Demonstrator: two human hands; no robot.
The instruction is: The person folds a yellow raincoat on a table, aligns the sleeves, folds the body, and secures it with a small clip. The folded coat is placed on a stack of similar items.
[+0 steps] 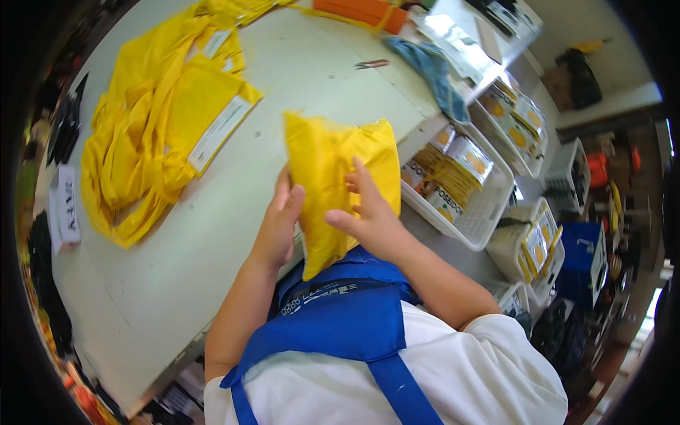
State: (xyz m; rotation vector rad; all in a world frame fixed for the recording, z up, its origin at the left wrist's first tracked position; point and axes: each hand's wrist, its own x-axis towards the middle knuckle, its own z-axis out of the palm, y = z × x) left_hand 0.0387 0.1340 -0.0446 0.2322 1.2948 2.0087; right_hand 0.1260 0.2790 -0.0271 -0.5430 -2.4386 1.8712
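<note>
In front of my blue apron I hold a folded yellow fabric bundle [315, 177], which looks wrapped in clear film and stands tilted above the table edge. My left hand [278, 219] grips its left side, thumb on the near face and the other fingers behind. My right hand [370, 218] is at the bundle's right part with fingers spread and thumb apart. Whether its fingertips touch the film is unclear. On the table to the left lies a heap of yellow fabric pieces with long straps [145, 134], some bearing white labels [219, 131].
The pale worktable [283, 64] carries small red-handled snips [372, 64], an orange box [358, 14] and a white box [64, 209]. Blue denim cloth [432, 74] hangs over its right edge. Beyond stand a white basket of packaged goods [489, 212], further baskets and a blue bin [577, 262].
</note>
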